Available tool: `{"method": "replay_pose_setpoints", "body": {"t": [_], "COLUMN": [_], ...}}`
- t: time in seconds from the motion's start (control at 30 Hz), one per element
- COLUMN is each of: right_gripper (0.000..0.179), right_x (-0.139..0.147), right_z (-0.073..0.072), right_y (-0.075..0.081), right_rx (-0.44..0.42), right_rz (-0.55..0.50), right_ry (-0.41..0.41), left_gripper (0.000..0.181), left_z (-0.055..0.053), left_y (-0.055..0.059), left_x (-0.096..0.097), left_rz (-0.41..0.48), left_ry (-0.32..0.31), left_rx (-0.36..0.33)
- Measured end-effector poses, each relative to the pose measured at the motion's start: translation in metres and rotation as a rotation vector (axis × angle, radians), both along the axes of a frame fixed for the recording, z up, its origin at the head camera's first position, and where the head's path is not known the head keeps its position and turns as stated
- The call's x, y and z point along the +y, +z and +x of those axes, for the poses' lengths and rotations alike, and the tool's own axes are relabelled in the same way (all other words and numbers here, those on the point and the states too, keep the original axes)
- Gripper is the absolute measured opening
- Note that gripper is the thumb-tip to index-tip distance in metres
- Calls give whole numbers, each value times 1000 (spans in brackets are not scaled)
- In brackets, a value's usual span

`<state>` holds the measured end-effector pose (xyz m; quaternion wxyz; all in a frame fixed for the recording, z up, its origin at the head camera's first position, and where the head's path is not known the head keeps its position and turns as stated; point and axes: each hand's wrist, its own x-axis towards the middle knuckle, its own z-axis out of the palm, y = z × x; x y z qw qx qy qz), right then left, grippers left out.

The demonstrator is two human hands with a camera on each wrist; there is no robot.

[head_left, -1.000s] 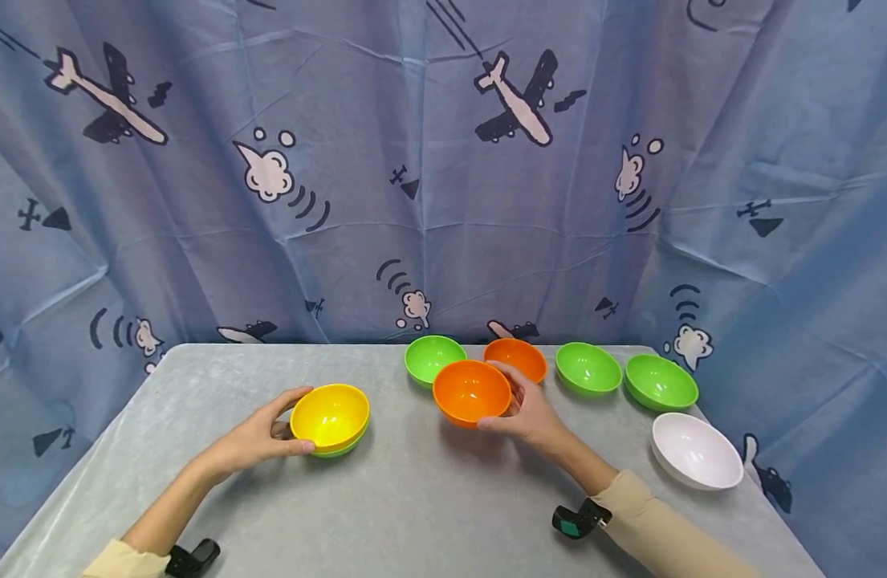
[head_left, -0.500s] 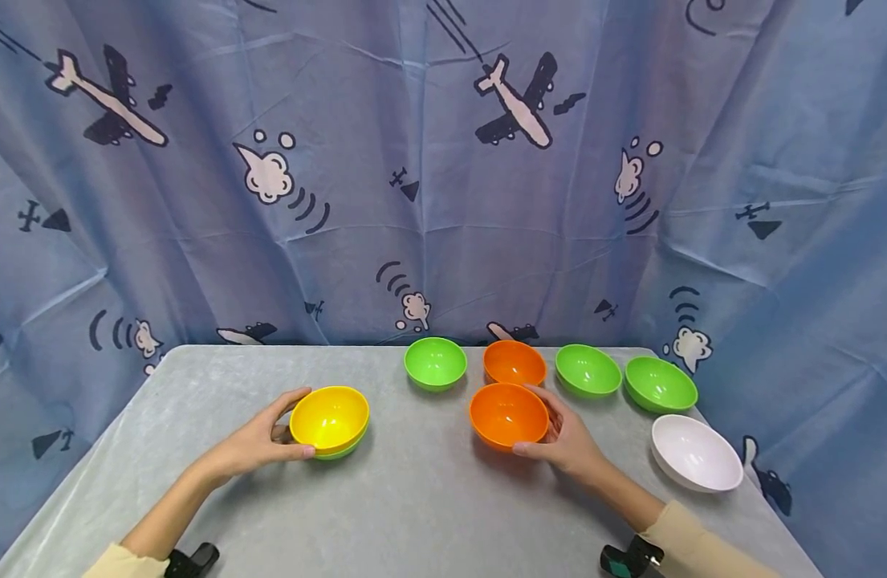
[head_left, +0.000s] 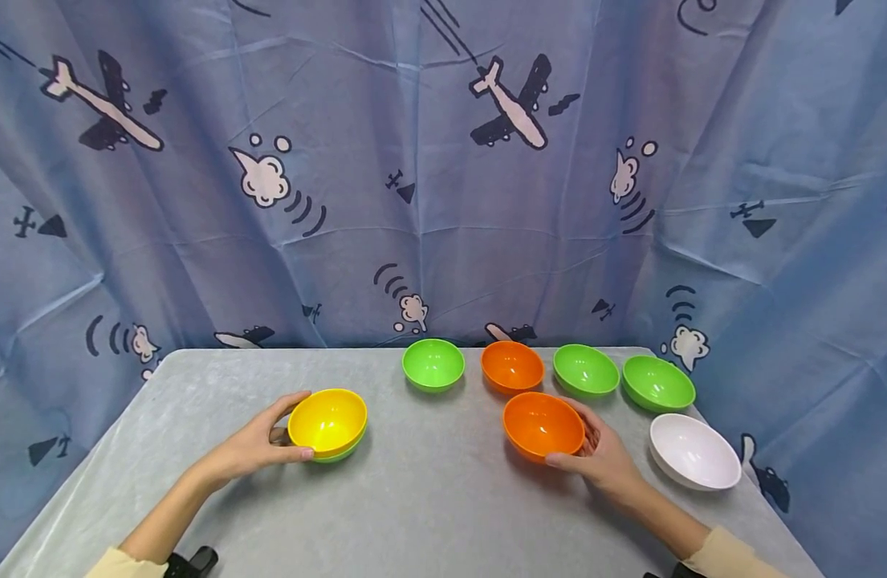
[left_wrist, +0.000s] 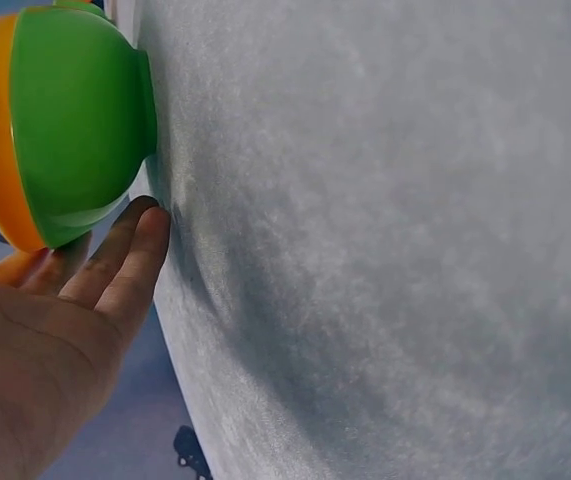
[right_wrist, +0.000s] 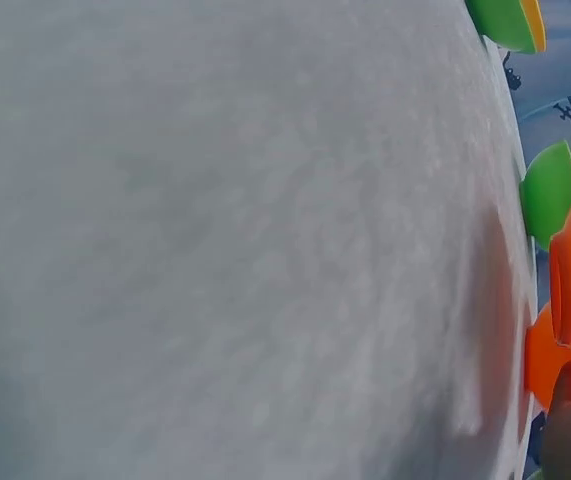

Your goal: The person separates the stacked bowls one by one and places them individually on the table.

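Note:
My left hand [head_left: 246, 448] holds a yellow bowl [head_left: 329, 421] by its side, thumb at the front rim and fingers behind. That bowl sits nested in a green bowl [left_wrist: 77, 118], whose base is at the table surface in the left wrist view. My right hand [head_left: 608, 464] grips an orange bowl [head_left: 544, 425] between thumb and fingers on its right side. In the right wrist view, a gap shows between this bowl and the table. A second orange bowl [head_left: 512, 366] stands just behind it.
Along the back of the grey-covered table [head_left: 414, 514] stand a green bowl [head_left: 433, 364] and, farther right, two more green bowls [head_left: 586, 369]. A white bowl [head_left: 693, 451] sits near the right edge. A blue patterned curtain [head_left: 385, 160] hangs behind.
My right hand has carried the orange bowl to the right and nearer to me, away from the back-left green bowl. The left hand and its bowls have stayed in place.

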<state>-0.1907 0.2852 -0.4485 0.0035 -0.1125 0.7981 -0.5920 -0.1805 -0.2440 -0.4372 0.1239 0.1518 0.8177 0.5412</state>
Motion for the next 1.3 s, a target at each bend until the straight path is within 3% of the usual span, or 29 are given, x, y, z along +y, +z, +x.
{"method": "replay_pose_setpoints", "body": {"t": [0.2,0.67,1.3], "right_gripper": [84,94,99], "right_x": [13,40,54], "right_z": [8,19,22], "right_y": [2,1,-6], "right_rx": [-11,-116,-125], "right_rz": [-3,162,167], "right_ry": [-64,-184,-214], "left_gripper": [94,93,94], "left_z": [-1,-1,-1], "left_y": [1,0,0], "left_x": [1,1,1], "left_rz": [-9,-11,-10], "left_ry": [0,-4,-4], "left_rx": [-1,6,-10]}}
